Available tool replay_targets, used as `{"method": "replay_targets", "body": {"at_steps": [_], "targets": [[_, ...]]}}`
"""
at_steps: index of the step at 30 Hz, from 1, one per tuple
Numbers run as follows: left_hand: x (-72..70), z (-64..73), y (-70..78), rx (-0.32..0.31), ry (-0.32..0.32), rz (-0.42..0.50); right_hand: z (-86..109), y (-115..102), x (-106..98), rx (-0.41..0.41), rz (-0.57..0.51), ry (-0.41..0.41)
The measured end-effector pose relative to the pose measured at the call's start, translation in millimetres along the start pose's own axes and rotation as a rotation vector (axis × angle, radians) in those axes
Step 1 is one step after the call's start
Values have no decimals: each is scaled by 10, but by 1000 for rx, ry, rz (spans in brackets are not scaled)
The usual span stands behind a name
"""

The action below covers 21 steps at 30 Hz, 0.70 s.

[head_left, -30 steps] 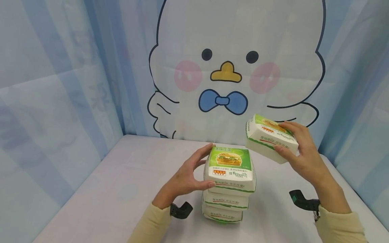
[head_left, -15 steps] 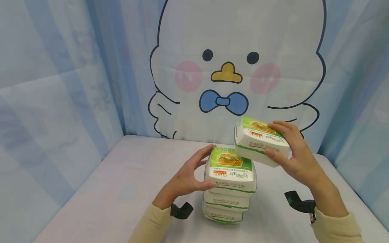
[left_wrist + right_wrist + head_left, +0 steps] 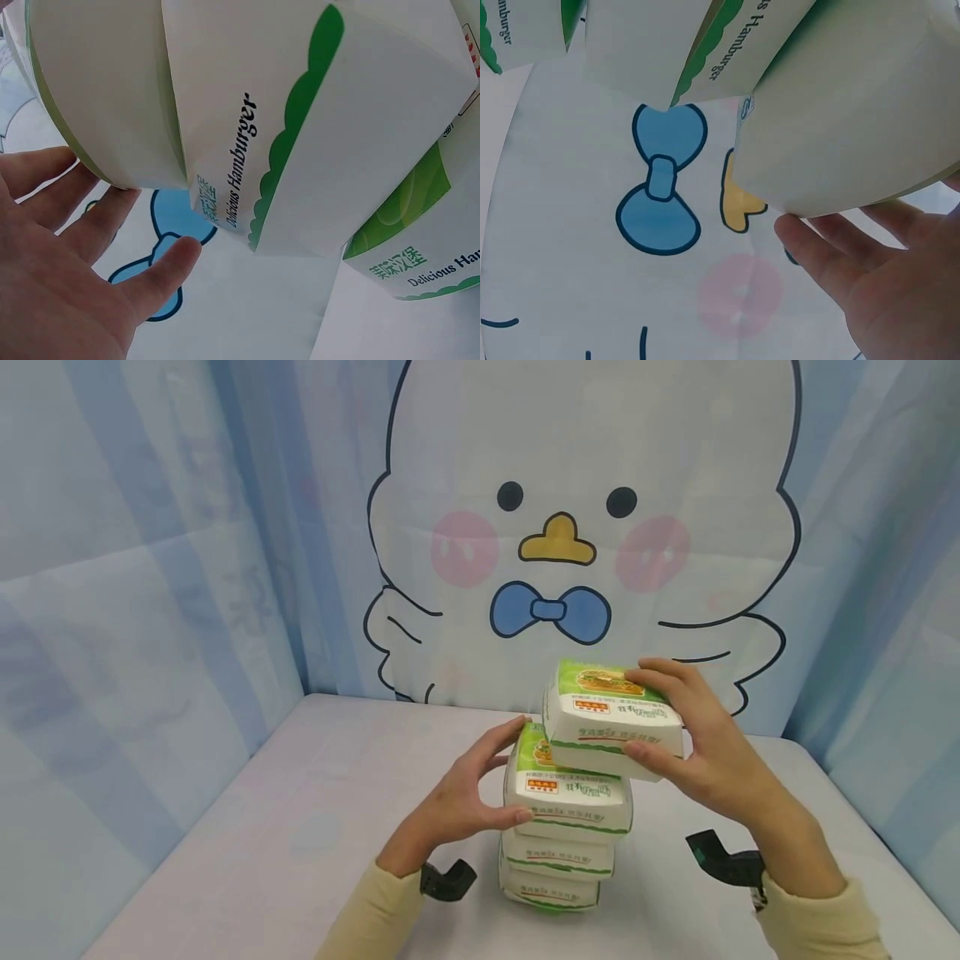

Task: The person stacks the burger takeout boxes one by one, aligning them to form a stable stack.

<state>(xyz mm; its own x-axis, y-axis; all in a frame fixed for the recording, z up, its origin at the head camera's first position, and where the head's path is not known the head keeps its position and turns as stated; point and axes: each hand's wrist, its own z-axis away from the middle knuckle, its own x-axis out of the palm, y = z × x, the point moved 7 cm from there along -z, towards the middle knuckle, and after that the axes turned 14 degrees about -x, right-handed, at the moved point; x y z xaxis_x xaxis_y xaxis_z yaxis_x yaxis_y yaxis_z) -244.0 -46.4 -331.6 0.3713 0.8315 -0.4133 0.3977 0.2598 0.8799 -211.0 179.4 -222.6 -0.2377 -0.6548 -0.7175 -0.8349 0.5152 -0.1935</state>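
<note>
Three white-and-green paper hamburger boxes are stacked on the table in the head view: a top box (image 3: 577, 817), a middle one (image 3: 558, 856) and a bottom one (image 3: 551, 892). The left hand (image 3: 465, 793) spans the top box's left side, thumb at its front and fingers at its back. Above the stack, the right hand (image 3: 697, 747) grips another hamburger box (image 3: 600, 731) by its right side, thumb in front. This box sits right of centre and overlaps the top box's lid. In the right wrist view, fingertips (image 3: 791, 229) lie along the held box's edge.
The white table (image 3: 300, 835) stretches around the stack. Behind it hangs a curtain (image 3: 652, 435) with a chick's face and blue bow tie; blue curtains (image 3: 135, 568) close off both sides. A black strap piece (image 3: 448, 881) sits on the left wrist.
The right hand has carried its hamburger box leftward and slightly down, from beside the stack to over it, levelling it. The left hand and the stacked boxes stay in place.
</note>
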Motion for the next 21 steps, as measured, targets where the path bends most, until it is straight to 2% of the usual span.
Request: {"method": "replay_targets", "body": {"at_steps": [7,12,16,21], "targets": [[-2,3,14,14,-1,4,-48,-79,93,7,-27,-53],[3,-6,9,17,-3,13,-40,-129,163,19,-106,-88],[13,-16,-8,11,-9,29,-19,-164,196,18,-173,-94],[24,-15,-23,-4,-14,65,-35,-179,179,16,-171,-73]]}}
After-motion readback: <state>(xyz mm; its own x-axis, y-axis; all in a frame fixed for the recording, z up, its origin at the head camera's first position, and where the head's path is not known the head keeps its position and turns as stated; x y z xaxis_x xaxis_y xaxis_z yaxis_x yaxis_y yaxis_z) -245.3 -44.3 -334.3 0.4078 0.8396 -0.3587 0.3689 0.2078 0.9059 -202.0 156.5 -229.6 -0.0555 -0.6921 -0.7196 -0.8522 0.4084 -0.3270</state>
